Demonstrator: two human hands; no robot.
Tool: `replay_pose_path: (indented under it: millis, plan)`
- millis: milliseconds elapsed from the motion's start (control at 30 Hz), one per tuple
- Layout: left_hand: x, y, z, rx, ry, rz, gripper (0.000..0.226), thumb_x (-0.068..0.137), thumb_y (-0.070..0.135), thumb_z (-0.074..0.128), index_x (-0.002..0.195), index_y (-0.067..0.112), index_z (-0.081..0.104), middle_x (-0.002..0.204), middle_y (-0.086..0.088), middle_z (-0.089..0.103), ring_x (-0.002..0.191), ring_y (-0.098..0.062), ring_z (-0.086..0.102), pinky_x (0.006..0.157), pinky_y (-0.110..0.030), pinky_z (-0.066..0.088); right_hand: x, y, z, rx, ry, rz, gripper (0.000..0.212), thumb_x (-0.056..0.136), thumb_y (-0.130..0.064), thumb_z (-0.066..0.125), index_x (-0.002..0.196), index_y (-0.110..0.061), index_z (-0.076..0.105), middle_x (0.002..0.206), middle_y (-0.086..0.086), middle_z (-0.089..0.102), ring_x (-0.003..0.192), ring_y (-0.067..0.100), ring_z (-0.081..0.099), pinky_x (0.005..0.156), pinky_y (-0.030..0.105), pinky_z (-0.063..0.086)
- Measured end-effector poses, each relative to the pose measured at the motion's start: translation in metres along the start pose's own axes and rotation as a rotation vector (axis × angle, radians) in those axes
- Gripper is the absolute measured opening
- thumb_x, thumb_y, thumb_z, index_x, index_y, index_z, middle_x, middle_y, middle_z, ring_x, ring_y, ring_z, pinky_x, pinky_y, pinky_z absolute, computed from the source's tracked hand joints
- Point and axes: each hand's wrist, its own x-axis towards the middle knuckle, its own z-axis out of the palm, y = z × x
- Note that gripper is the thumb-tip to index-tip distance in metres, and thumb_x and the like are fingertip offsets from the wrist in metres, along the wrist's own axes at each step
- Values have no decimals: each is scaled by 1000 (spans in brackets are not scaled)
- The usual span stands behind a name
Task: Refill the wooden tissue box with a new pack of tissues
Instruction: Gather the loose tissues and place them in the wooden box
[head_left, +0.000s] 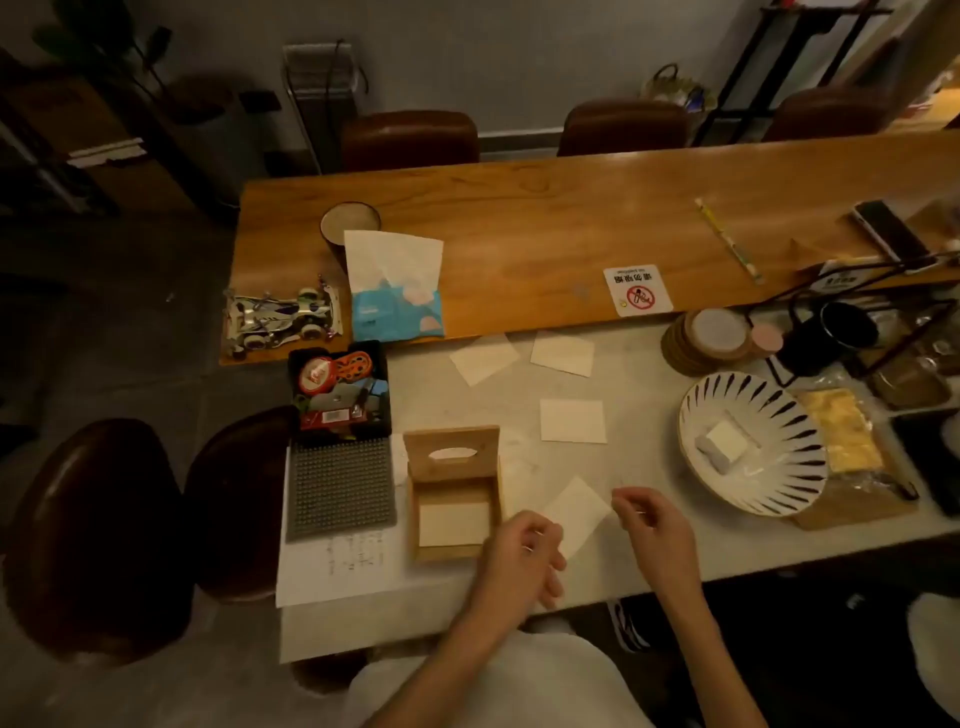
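Observation:
The wooden tissue box (413, 512) stands open on the white counter, its slotted lid (451, 453) tipped upright at the back. A folded tissue (453, 524) lies flat inside. A tissue pack (396, 285) with a blue lower half lies on the wooden table behind, its top torn open. My left hand (522, 558) hovers just right of the box, fingers curled, touching the edge of a loose tissue (581, 512) on the counter. My right hand (647, 525) pinches near that tissue's right corner. Three more loose tissues (572, 421) lie further back.
A black tray of small items (340, 387) and a studded grey mat (340, 488) sit left of the box. A toy race car (280, 319) rests at the table's left end. A striped bowl (753, 447), coasters (709, 340) and a black mug (831, 335) crowd the right.

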Motion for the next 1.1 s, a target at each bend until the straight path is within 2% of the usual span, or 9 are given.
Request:
replay_pose_path:
  millis: [100, 167, 333, 433, 600, 733, 833, 933, 1100]
  plan:
    - [24, -18, 45, 292, 24, -55, 12, 101, 27, 45, 105, 20, 54, 99, -2, 62, 77, -14, 61, 64, -25, 55, 35, 17, 15, -239, -88, -52, 11, 91, -22, 65, 101, -23, 68, 97, -7, 70, 89, 11, 64, 79, 29, 53]
    - [38, -36, 61, 555, 82, -19, 18, 103, 25, 40, 117, 17, 48, 117, -4, 53, 98, -18, 57, 76, -25, 47, 52, 27, 28, -371, -182, -31, 20, 89, -27, 66, 107, -20, 67, 101, -4, 69, 89, 13, 64, 79, 30, 52]
    - [62, -63, 65, 815, 244, -14, 34, 101, 20, 44, 132, 14, 33, 133, -9, 34, 106, -19, 51, 72, -23, 42, 57, 50, 46, -607, -240, -68, 34, 83, -28, 72, 113, -19, 58, 105, 1, 63, 95, 21, 60, 74, 34, 53]
    - [67, -67, 68, 822, 289, -33, 39, 98, 16, 50, 132, 14, 32, 133, -10, 33, 108, -22, 50, 70, -24, 43, 55, 58, 48, -497, -233, -20, 30, 83, -23, 73, 108, -19, 58, 92, -1, 63, 88, 19, 60, 71, 34, 53]
    - [72, -65, 69, 846, 276, -38, 40, 92, 9, 56, 125, 16, 36, 127, -9, 33, 105, -25, 51, 67, -28, 44, 56, 63, 39, -305, -291, -20, 12, 83, -16, 74, 92, -20, 67, 88, -4, 63, 75, 5, 58, 65, 13, 42]
    - [77, -62, 67, 819, 245, -40, 35, 93, 22, 59, 121, 19, 38, 125, -6, 28, 112, -25, 42, 81, -32, 48, 52, 61, 18, 26, -339, 79, 11, 85, -6, 69, 89, -15, 63, 91, 2, 67, 82, 15, 63, 74, 24, 48]
    - [85, -50, 62, 725, 181, 41, 20, 97, 22, 51, 115, 14, 49, 125, -7, 36, 114, -24, 40, 90, -30, 42, 50, 51, 2, 222, -334, 196, 14, 87, -3, 66, 99, -5, 60, 94, 10, 67, 85, 19, 63, 73, 25, 49]
    - [88, -30, 55, 477, 155, 109, 14, 98, 18, 49, 110, 13, 54, 113, -5, 60, 101, -21, 56, 83, -31, 46, 50, 31, -14, 330, -339, 198, 25, 88, -7, 67, 110, -14, 58, 99, 6, 70, 87, 15, 68, 73, 25, 54]
    - [122, 13, 53, 290, 289, 92, 16, 94, 11, 58, 109, 10, 53, 102, -2, 61, 94, -19, 58, 76, -27, 45, 83, 3, -12, 263, -254, 155, 17, 90, -8, 64, 106, -15, 61, 96, 7, 69, 87, 18, 67, 79, 36, 56]
